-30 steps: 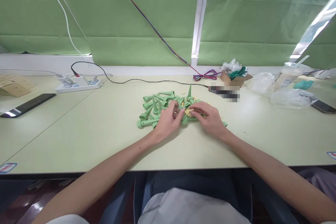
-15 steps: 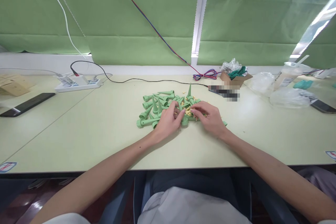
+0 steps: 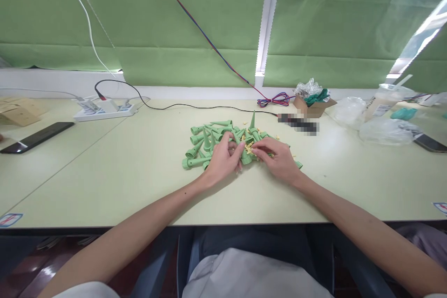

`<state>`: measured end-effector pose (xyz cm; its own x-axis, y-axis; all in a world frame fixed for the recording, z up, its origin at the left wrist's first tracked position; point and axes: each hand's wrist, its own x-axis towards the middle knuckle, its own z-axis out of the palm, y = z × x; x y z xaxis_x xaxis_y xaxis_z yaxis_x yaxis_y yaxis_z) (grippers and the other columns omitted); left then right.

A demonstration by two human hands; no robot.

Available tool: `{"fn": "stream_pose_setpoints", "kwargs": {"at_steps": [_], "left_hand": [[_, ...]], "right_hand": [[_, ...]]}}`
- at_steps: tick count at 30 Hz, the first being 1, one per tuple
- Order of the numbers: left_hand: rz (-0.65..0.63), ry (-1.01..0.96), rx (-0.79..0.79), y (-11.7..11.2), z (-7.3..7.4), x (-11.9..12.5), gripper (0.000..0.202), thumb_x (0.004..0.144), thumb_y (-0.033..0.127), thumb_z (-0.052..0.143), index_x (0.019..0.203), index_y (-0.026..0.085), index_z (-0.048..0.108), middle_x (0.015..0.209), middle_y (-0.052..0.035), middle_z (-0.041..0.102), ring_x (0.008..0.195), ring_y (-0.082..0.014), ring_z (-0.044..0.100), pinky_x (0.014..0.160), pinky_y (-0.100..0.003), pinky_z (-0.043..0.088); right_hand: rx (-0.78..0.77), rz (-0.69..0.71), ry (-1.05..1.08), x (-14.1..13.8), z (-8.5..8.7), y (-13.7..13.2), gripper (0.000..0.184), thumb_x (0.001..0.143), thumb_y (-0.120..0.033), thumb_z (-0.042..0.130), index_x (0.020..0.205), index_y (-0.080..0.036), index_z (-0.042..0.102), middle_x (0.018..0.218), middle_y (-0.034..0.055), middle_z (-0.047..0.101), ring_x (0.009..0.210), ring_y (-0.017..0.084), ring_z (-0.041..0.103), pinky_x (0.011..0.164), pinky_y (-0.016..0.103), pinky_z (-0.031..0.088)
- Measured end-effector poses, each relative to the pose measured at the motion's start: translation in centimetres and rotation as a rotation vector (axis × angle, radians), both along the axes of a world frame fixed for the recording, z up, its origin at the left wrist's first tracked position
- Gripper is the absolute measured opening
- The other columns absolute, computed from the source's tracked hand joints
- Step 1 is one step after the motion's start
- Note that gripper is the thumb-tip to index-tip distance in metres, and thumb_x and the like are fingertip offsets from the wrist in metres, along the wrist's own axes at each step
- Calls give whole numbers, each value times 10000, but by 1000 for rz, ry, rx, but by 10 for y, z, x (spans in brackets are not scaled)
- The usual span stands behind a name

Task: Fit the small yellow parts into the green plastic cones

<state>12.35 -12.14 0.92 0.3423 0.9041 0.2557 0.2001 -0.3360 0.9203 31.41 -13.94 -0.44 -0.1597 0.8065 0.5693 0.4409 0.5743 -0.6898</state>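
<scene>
A heap of green plastic cones (image 3: 206,139) lies on the pale table (image 3: 122,177), mixed with small yellow bits (image 3: 249,148). My left hand (image 3: 223,160) rests on the heap's near edge, fingers curled round a green cone (image 3: 246,157). My right hand (image 3: 277,158) sits just to the right, thumb and fingers pinched together over the yellow bits. What that pinch holds is too small to make out. One cone (image 3: 252,121) stands upright at the back of the heap.
A white power strip (image 3: 104,111) with a black cable and a dark phone (image 3: 37,137) lie at the left. At the back right are a small cardboard box (image 3: 312,104), clear plastic bags (image 3: 382,128), a bottle (image 3: 384,100) and another phone (image 3: 431,142).
My left fingers have curled tighter round the cone. The right hand's pinch has edged slightly left toward the yellow bits. The view has shifted a little.
</scene>
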Motion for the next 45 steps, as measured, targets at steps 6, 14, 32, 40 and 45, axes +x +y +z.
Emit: {"fn": "stream_pose_setpoints", "kwargs": {"at_steps": [6,14,32,40,45], "left_hand": [[1,18,13,-1,1,0,316,954,517,527,981,244,368,607,82,526,394,-120,561,399,-221,406],[16,26,31,-3,2,0,304,961,503,521,979,245,362,635,83,500,401,-114,561,398,-212,392],[76,99,119,-2,0,-1,303,958,511,525,994,238,396,627,62,510,444,-109,508,446,-229,347],[75,134,156,-4,1,-2,288,952,516,532,947,238,455,560,48,521,429,-131,481,450,-260,343],[42,196,193,-5,0,-3,286,952,512,527,918,238,452,544,48,529,426,-134,485,453,-266,367]], "right_hand": [[-1,0,-22,0,1,0,149,953,-332,617,913,-227,714,858,56,691,712,184,611,630,320,529],[-1,3,-8,-1,1,-1,133,945,-311,624,896,-220,709,844,50,683,706,180,604,652,327,534],[-109,23,37,-5,3,-2,205,947,-419,604,916,-221,645,768,32,682,653,180,613,581,315,506],[-130,19,-147,-3,4,-1,354,1013,-422,475,719,-227,502,575,-29,480,508,140,403,492,294,320],[-158,9,-149,-4,5,-2,403,1007,-436,474,661,-233,441,535,-37,423,501,147,387,489,296,322]]}}
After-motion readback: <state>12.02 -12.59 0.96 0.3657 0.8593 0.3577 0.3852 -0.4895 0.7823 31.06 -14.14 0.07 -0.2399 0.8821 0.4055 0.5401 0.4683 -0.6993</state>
